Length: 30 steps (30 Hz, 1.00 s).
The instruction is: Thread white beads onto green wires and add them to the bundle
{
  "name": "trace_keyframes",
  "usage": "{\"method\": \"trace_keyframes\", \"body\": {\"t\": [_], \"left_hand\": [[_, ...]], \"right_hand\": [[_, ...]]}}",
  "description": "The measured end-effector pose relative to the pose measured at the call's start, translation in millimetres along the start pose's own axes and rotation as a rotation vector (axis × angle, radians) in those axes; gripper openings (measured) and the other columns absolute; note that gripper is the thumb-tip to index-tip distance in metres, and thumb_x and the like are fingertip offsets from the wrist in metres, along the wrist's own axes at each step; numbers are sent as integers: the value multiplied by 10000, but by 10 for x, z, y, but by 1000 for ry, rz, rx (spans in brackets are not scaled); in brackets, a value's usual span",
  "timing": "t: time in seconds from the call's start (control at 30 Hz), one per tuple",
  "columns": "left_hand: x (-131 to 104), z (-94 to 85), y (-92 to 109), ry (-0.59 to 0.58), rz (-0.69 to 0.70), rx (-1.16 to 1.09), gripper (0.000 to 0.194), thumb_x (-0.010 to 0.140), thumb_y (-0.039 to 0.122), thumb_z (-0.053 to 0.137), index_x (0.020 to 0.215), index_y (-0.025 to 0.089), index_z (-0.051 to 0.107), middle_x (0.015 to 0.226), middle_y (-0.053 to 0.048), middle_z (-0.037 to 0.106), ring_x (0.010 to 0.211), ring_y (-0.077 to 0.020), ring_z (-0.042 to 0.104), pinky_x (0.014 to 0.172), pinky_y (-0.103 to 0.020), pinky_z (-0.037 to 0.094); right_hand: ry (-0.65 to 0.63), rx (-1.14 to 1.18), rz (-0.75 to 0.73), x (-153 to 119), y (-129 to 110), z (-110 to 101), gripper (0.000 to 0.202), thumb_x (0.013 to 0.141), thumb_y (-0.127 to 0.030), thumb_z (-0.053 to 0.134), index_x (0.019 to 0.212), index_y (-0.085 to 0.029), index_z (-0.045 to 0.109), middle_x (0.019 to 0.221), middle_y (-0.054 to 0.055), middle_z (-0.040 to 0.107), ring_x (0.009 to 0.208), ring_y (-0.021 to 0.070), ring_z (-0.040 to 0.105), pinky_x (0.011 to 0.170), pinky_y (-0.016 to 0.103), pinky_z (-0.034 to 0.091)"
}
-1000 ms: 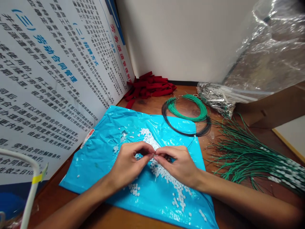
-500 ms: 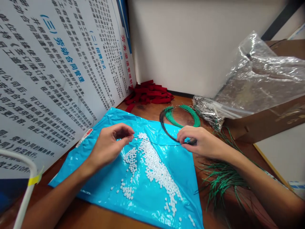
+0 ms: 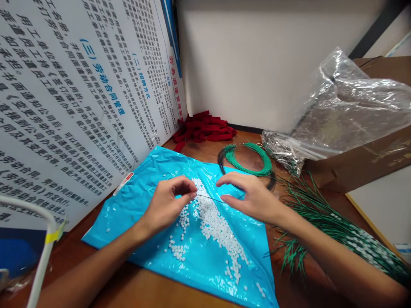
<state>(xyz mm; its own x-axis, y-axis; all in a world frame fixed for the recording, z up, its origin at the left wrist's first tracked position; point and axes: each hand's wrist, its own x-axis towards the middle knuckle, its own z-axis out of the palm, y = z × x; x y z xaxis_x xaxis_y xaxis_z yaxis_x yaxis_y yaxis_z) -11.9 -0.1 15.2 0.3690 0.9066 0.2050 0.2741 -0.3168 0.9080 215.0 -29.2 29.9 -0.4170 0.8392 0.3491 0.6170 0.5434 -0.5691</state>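
A thin dark wire runs between my hands over the blue plastic bag. My left hand pinches one end of it between thumb and fingertips. The fingers of my right hand are spread, thumb apart from forefinger, and the wire passes close by the thumb; whether they touch I cannot tell. Small white beads lie in a long heap on the bag under both hands, with a smaller scatter to the left. Behind my right hand lies a coil of green and dark wires.
Red strips are piled at the back corner. To the right are a clear bag of metal pieces, a cardboard box with plastic film, and a bundle of green wires with white beads. A white curved tube stands front left.
My right hand has let go of the wire bundle and opened its fingers. The bundle's dark end now rests farther back by the coil. The view has shifted slightly left.
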Motion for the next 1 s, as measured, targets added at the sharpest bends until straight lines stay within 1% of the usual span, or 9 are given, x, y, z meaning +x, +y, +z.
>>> {"method": "trace_keyframes", "body": {"t": [0.07, 0.13, 0.23, 0.3, 0.43, 0.63, 0.8, 1.0], "left_hand": [[-42, 53, -5, -35, 15, -21, 34, 763, 116, 616, 761, 142, 638, 736, -14, 657, 700, -130, 609, 660, -228, 489], [-71, 88, -13, -51, 20, -38, 51, 767, 104, 604, 765, 141, 639, 739, -14, 657, 701, -128, 605, 665, -229, 489], [-87, 111, -26, -47, 8, -57, 40, 765, 107, 610, 762, 136, 638, 736, -15, 652, 702, -126, 599, 659, -224, 484], [-86, 117, -33, -51, -5, -67, 32, 767, 113, 613, 763, 133, 638, 742, -18, 653, 706, -125, 597, 656, -220, 480], [-76, 132, -45, -74, -36, -87, 52, 766, 93, 602, 768, 129, 640, 751, -19, 653, 713, -122, 593, 658, -215, 473], [-56, 162, -76, -119, -119, -198, 116, 728, 76, 626, 832, 125, 636, 783, -20, 648, 726, -122, 594, 660, -217, 473], [-56, 180, -90, -92, -193, -252, 127, 710, 96, 651, 832, 124, 631, 737, -9, 628, 681, -112, 573, 606, -207, 452], [-59, 176, -68, -101, -217, -285, 135, 693, 98, 664, 815, 125, 613, 740, -18, 629, 692, -118, 573, 622, -220, 455]], "right_hand": [[-9, 97, 22, 63, -104, 219, 149, 807, -190, 607, 952, -176, 640, 934, 31, 683, 837, 158, 620, 768, 291, 471], [-14, 201, 94, 106, -152, 385, 103, 806, -159, 577, 875, -166, 653, 817, 14, 682, 715, 127, 610, 656, 249, 463], [-10, 337, 228, 134, -134, 505, 87, 774, -126, 569, 786, -154, 650, 696, 0, 658, 640, 111, 579, 582, 222, 434], [-22, 408, 284, 134, -94, 528, 75, 755, -126, 578, 761, -148, 650, 679, 1, 652, 627, 109, 564, 576, 220, 430], [-30, 521, 327, 107, -22, 569, 67, 727, -116, 583, 728, -136, 647, 676, 9, 642, 624, 108, 551, 584, 223, 430], [38, 720, 372, 66, 35, 670, 40, 726, -141, 594, 695, -141, 620, 658, 7, 630, 616, 107, 555, 571, 217, 423], [48, 758, 385, 62, 44, 689, 29, 720, -141, 596, 702, -144, 619, 646, 0, 617, 548, 86, 507, 485, 194, 372], [25, 742, 394, 55, 40, 680, 30, 714, -135, 591, 703, -142, 617, 615, -15, 597, 452, 53, 428, 435, 184, 339]]}}
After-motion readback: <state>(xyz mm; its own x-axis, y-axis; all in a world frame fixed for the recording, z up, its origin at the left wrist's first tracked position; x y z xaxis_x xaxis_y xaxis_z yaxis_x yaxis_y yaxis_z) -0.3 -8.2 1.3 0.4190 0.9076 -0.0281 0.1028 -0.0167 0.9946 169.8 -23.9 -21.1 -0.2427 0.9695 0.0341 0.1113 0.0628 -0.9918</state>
